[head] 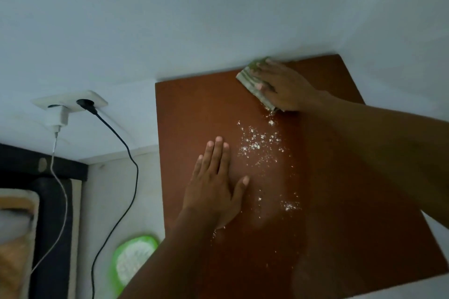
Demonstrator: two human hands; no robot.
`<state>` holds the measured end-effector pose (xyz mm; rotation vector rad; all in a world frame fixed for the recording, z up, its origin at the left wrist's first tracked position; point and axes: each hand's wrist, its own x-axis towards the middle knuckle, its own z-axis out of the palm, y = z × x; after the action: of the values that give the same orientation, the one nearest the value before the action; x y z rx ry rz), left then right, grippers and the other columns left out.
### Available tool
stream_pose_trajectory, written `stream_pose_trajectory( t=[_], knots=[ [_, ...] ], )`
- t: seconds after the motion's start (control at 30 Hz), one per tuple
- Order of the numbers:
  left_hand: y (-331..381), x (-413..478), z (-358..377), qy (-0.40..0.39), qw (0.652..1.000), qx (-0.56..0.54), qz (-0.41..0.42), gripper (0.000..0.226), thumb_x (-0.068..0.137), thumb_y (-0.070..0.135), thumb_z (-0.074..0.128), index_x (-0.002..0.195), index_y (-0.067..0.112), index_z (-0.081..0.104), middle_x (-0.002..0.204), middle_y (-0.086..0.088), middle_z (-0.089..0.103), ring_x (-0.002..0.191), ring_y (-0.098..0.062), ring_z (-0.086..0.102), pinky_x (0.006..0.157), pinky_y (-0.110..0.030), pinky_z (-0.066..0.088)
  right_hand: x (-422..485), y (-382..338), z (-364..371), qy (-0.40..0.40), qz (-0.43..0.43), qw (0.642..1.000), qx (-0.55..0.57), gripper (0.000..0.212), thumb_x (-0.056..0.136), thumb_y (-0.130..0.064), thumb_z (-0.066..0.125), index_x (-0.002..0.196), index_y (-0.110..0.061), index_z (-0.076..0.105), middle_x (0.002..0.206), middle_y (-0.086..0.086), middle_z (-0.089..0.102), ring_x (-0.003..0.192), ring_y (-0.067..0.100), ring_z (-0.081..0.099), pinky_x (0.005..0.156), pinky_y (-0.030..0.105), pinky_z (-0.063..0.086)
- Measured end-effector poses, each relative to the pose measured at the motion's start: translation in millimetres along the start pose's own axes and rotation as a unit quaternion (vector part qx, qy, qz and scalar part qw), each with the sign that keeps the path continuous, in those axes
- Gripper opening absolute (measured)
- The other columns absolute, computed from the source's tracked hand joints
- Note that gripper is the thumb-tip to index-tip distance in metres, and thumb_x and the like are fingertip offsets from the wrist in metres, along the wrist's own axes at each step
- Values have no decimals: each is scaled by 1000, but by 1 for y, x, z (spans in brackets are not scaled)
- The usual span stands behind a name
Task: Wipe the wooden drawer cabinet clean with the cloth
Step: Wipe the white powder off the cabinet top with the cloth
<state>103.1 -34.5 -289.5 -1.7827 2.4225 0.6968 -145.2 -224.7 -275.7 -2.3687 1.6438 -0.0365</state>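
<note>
The reddish-brown wooden cabinet top (194, 114) fills the middle of the view, seen from above, pushed against a white wall. White crumbs and powder (260, 145) lie scattered across its centre. My right hand (284, 85) presses a folded green cloth (252, 80) flat on the far part of the top, close to the wall. My left hand (213, 184) rests flat on the wood, fingers straight, just left of the crumbs.
On the wall to the left, a white socket (70, 102) holds a white charger and a black plug; their cables (128, 153) hang down beside the cabinet. A green plate (131, 257) with white powder lies on the floor at the cabinet's left. Dark furniture stands far left.
</note>
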Motion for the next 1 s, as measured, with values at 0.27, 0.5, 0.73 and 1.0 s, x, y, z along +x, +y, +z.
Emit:
stream_pose_trajectory(
  t=[0.27,0.5,0.73,1.0],
  knots=[
    [-3,9,-10,-42,999,0,-5,78,101,62,12,156,18,-22,161,0,-34,147,-14,-34,124,-37,-11,-89,-18,38,-15,-44,999,-26,57,105,-39,17,160,-23,14,169,2,5,157,21,0,124,44,8],
    [0,9,-8,-41,999,7,-10,77,103,58,15,158,15,-17,164,-3,-28,150,-18,-27,124,-39,-8,-309,-73,82,1,-97,992,86,57,97,-10,47,152,-24,39,162,1,33,153,21,26,118,49,35],
    [4,10,-8,-38,999,18,-18,78,103,60,17,158,15,-15,165,-5,-25,151,-22,-24,124,-42,-6,-435,-102,84,-42,-170,975,140,30,100,-50,48,129,-55,55,133,-34,56,122,-9,56,105,29,51],
    [-13,4,-24,-26,999,17,15,66,106,51,10,160,15,0,169,-5,-7,155,-19,-8,126,-41,4,-248,-76,-22,100,-51,973,200,43,94,-22,44,124,-3,68,128,12,67,115,19,64,105,19,46]
  ],
)
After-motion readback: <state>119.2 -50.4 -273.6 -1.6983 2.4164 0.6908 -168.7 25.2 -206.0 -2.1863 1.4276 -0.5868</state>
